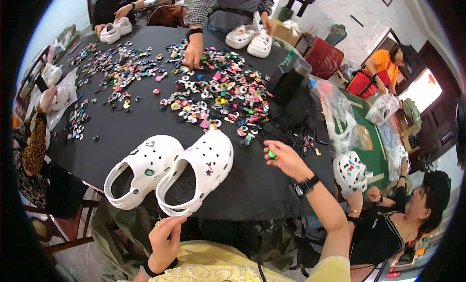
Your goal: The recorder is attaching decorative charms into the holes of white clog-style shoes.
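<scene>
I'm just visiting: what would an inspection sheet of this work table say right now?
Surface: round table under a black cloth.
Job's things: pair of white foam clogs at the near edge, a few small charms already on them; small green charm.
Clutter: spread of small multicoloured shoe charms; further white clogs at the far edge; clear plastic bags to the right.
Grippers: left hand below the near edge, close to the clogs' heels; right hand pinching the green charm.
Cables: nothing seen.
Surroundings: other people around the table; one hand is in the charms.
</scene>
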Available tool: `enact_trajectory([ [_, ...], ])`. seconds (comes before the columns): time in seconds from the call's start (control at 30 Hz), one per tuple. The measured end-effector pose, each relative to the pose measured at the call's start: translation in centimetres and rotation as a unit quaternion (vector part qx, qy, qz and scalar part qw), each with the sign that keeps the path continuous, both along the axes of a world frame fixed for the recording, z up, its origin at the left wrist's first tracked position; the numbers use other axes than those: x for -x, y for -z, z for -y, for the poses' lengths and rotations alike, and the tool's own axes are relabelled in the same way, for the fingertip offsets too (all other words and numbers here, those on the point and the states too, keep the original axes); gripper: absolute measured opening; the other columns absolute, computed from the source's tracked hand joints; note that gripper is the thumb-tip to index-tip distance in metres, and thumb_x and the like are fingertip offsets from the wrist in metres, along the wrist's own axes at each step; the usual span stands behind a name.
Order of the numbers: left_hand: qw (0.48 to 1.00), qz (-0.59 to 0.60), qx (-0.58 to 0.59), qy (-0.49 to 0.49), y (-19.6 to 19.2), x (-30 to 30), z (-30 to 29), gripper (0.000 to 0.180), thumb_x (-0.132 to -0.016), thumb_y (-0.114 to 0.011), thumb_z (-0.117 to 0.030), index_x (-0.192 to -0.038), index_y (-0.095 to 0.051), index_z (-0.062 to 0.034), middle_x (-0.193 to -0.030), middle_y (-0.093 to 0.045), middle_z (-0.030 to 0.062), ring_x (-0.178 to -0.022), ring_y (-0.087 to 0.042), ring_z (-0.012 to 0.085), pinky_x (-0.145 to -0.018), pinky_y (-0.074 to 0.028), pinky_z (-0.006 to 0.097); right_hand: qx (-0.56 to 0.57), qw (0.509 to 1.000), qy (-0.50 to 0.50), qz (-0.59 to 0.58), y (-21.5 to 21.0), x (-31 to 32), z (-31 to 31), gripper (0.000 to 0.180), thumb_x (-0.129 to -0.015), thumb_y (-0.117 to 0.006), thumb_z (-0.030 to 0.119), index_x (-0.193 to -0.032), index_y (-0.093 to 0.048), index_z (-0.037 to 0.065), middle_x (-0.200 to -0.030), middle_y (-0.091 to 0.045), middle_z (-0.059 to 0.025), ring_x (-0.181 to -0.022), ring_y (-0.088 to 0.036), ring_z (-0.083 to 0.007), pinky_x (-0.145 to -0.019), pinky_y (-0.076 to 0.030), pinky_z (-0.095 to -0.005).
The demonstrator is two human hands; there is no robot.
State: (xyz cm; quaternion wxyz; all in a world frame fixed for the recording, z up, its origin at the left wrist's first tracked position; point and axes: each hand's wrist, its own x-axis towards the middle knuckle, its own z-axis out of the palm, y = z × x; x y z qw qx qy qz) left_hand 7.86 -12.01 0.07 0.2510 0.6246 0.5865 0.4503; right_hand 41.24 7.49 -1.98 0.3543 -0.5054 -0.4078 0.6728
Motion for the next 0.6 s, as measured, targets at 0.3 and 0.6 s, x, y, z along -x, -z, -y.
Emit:
enact_trajectory([
  [0.3,0.995,0.033,-0.049,-0.080,0.5,2.1,-0.5,0.020,-0.076,-0.051,0.012,-0.090,-0.060,0.0010,-0.073,-0.063,0.0103,-0.065,-0.061,0.0208,-0.062,-0.047,0.026,-0.044,0.979,-0.039,0.196,0.7,-0.8,-2.4,0.064,-0.079,-0.053,-0.003,-0.136,-0.025,0.005,-0.106,-0.055,-0.0101,-0.079,-0.056,-0.0131,-0.068,-0.048,-0.0256],
  [0.6,0.992,0.011,-0.127,-0.024,0.3,1.3,-1.3,0.022,-0.075,-0.052,0.012,-0.092,-0.059,0.0006,-0.071,-0.063,0.0103,-0.064,-0.061,0.0219,-0.057,-0.046,0.028,-0.116,0.931,-0.079,0.336,0.3,-2.3,-0.6,0.038,-0.074,-0.058,-0.002,-0.112,-0.052,0.001,-0.098,-0.058,-0.0077,-0.079,-0.057,-0.0128,-0.063,-0.049,-0.0258],
])
